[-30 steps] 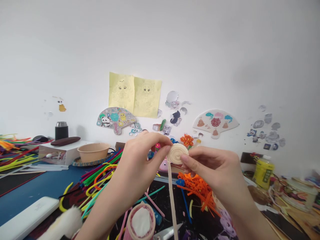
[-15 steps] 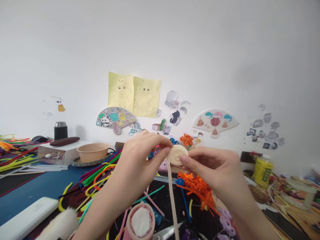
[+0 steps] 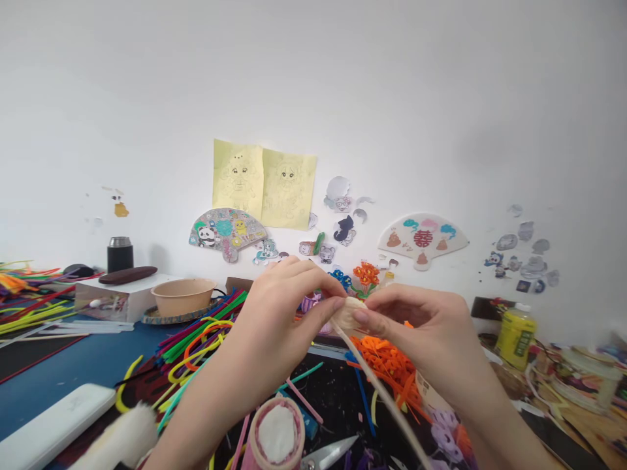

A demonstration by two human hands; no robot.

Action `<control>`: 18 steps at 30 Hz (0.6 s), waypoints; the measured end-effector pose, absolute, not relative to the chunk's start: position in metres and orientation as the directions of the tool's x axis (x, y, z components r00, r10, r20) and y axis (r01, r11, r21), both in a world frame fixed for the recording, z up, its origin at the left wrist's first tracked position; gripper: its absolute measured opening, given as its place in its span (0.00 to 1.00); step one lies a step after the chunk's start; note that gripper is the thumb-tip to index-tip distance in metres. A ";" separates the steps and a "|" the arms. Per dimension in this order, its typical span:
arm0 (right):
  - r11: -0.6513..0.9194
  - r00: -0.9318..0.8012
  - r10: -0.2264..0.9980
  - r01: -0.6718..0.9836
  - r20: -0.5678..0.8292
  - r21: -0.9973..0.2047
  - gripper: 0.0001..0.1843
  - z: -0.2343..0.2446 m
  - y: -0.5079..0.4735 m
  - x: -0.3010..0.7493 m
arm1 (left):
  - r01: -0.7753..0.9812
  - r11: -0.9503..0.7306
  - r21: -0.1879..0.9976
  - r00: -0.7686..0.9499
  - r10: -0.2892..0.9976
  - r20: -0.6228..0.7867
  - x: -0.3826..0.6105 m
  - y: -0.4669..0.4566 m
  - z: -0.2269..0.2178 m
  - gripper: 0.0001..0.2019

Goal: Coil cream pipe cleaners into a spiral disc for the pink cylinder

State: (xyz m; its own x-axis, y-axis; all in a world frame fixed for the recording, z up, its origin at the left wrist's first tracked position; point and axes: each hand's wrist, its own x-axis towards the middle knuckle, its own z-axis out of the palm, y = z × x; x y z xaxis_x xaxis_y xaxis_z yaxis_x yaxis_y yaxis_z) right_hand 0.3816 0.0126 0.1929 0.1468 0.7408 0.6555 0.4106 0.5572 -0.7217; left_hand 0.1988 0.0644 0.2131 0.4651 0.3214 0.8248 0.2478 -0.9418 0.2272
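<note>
Between my two hands a cream-coloured coil [image 3: 349, 314], wound flat from a fuzzy strip like a pipe cleaner, is held up above the table. My left hand [image 3: 289, 313] pinches its left edge between thumb and forefinger. On the other side, my right hand [image 3: 418, 326] pinches the coil's right edge, and the fingers cover much of it. From the coil a loose cream tail [image 3: 385, 391] runs down to the lower right. Under the hands stands a pink round container [image 3: 277, 434] with a white top, and scissors [image 3: 333, 452] lie beside it.
Bundles of coloured pipe cleaners [image 3: 196, 336] lie to the left, near a beige bowl [image 3: 183, 297] and a white case [image 3: 56, 424]. An orange pile of fuzzy pieces [image 3: 385, 365] sits behind my right hand. At the right stand a yellow bottle [image 3: 515, 336] and a jar [image 3: 585, 378].
The coil has turned from facing me to a more tilted, partly covered position. Its tail, which hung nearly straight down, now slants to the lower right. Both hands keep their pinch.
</note>
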 end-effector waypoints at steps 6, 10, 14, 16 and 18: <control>0.586 0.171 0.713 0.387 0.680 -0.712 0.08 0.194 0.011 0.382 | 0.269 -0.937 0.224 0.436 0.326 0.839 0.199 0.065 0.212 0.05; 0.595 0.189 0.666 0.448 0.721 -0.667 0.08 0.194 0.010 0.382 | 0.278 -0.937 0.210 0.425 0.316 0.848 0.199 0.066 0.212 0.05; 0.653 0.184 0.605 0.443 0.775 -0.615 0.12 0.194 0.010 0.384 | 0.281 -0.938 0.203 0.430 0.312 0.847 0.198 0.067 0.212 0.05; 0.714 0.163 0.603 0.324 0.781 -0.620 0.10 0.195 0.010 0.388 | 0.290 -0.936 0.198 0.423 0.311 0.851 0.198 0.067 0.212 0.05; 0.753 0.143 0.619 0.172 0.772 -0.635 0.05 0.196 0.010 0.393 | 0.295 -0.934 0.201 0.412 0.314 0.855 0.199 0.068 0.213 0.06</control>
